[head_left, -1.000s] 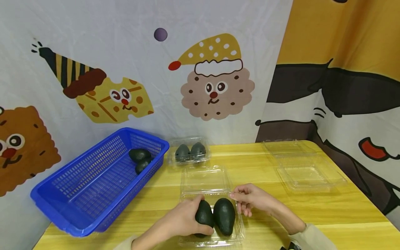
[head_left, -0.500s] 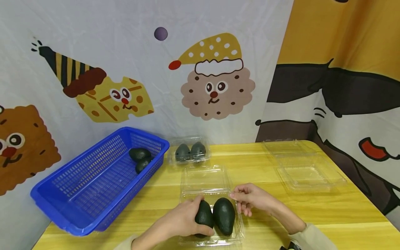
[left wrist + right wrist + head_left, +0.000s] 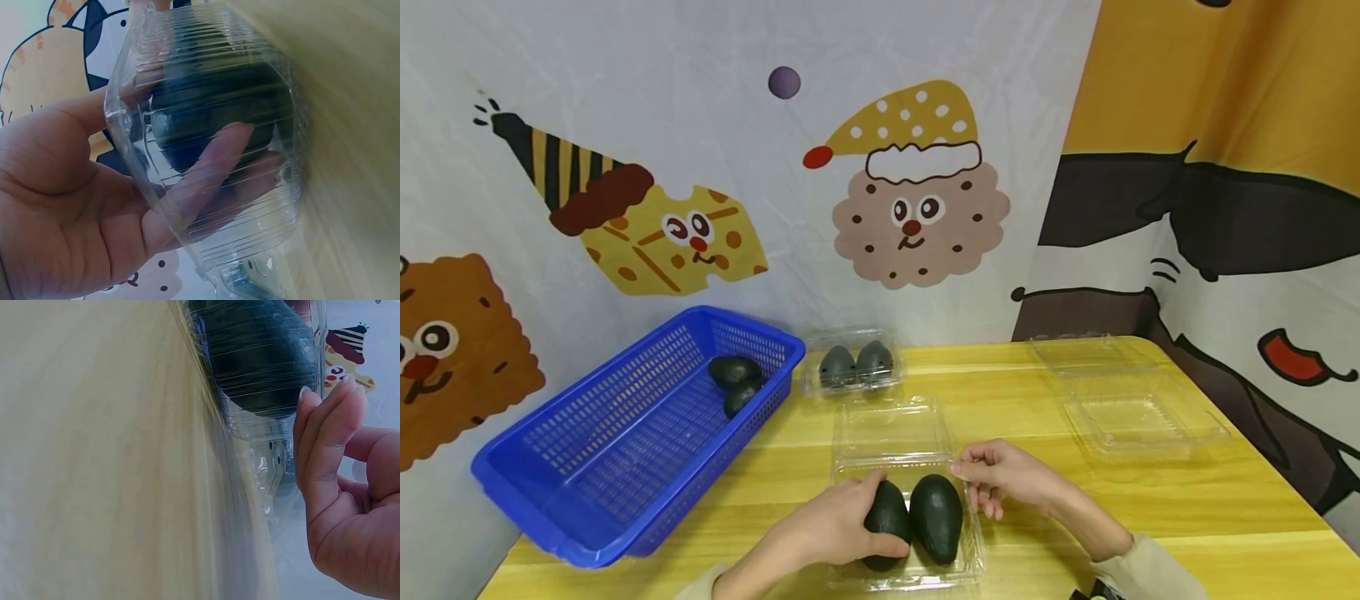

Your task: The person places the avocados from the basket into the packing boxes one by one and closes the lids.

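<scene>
A clear plastic clamshell box (image 3: 917,582) lies open at the table's front, its lid (image 3: 891,429) folded back. Two dark green avocados sit side by side in its base. My left hand (image 3: 835,523) grips the left avocado (image 3: 886,523), thumb at the near end and fingers at the far side. Through the ribbed wall in the left wrist view, its fingers (image 3: 215,156) show against the fruit. Beside the right avocado (image 3: 936,518), my right hand (image 3: 1006,477) pinches the box's rim near the hinge corner. The right wrist view shows that hand (image 3: 344,494) outside the box wall.
On the left stands a blue plastic basket (image 3: 625,375) with two avocados (image 3: 734,371) at its right side. A closed clamshell box (image 3: 891,333) holding two avocados sits behind the open one. More clear boxes (image 3: 1138,425) lie open at the back right, near the printed cloth wall.
</scene>
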Motion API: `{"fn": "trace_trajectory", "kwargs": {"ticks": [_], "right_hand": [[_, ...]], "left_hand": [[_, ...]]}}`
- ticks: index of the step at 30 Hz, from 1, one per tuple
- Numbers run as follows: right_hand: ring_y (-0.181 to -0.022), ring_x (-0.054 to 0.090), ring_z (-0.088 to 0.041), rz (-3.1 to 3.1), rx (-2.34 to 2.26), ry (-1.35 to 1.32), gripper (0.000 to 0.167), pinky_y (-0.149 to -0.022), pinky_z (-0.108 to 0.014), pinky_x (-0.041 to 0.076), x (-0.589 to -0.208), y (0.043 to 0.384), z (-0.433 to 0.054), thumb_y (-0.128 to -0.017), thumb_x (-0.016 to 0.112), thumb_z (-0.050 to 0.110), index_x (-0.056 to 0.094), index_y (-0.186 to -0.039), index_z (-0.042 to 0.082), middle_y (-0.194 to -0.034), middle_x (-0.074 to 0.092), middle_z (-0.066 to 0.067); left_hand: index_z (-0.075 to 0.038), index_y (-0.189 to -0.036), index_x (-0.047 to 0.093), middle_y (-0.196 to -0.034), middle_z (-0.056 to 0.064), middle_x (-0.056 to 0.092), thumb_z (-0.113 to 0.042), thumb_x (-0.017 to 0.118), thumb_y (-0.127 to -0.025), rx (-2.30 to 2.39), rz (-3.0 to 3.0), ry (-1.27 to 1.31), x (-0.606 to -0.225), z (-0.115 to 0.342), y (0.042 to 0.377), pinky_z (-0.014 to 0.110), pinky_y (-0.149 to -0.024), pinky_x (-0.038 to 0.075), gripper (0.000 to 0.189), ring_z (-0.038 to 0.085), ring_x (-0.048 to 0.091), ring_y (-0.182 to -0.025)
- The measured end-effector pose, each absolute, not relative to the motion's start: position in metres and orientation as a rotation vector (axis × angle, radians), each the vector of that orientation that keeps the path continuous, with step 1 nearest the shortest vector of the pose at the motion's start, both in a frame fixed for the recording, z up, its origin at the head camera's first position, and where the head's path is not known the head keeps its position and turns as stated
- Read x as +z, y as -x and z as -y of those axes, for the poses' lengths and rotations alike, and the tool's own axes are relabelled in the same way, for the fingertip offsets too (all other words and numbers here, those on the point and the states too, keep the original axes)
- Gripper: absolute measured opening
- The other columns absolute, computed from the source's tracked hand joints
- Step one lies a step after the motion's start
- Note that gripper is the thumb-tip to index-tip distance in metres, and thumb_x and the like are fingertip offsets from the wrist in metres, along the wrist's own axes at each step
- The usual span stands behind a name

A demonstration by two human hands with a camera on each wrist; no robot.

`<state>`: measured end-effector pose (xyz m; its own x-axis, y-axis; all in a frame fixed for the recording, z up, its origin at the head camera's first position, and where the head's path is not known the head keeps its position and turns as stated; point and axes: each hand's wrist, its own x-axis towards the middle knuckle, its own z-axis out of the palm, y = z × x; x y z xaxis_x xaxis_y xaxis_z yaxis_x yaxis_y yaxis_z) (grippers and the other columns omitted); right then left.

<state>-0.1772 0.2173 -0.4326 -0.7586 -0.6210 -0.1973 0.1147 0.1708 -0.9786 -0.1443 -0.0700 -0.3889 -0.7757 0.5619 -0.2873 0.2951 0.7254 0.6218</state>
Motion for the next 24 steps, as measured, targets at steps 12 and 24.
{"fn": "trace_trajectory", "kwargs": {"ticks": [12, 24], "right_hand": [[-0.049, 0.057, -0.006, -1.868, -1.647, 0.499, 0.029, -0.045, -0.018, 0.047, -0.435, 0.179, -0.218, -0.104, 0.058, 0.021, 0.061, -0.104, -0.008, -0.068, 0.066, -0.004], [-0.051, 0.059, -0.008, -1.873, -1.641, 0.466, 0.030, -0.046, -0.021, 0.050, -0.437, 0.180, -0.220, -0.104, 0.059, 0.024, 0.062, -0.103, -0.006, -0.072, 0.067, -0.007]], "left_hand": [[0.000, -0.147, 0.047, -0.129, 0.018, 0.064, -0.047, 0.076, -0.088, 0.794, -2.502, -0.594, -0.379, 0.074, 0.144, 0.052, -0.092, 0.052, 0.080, 0.036, 0.062, -0.116], [-0.001, -0.130, 0.060, -0.101, 0.012, 0.066, -0.036, 0.075, -0.091, 0.951, -2.684, -0.695, -0.374, 0.087, 0.153, 0.040, -0.069, 0.053, 0.055, 0.022, 0.063, -0.082]]}}
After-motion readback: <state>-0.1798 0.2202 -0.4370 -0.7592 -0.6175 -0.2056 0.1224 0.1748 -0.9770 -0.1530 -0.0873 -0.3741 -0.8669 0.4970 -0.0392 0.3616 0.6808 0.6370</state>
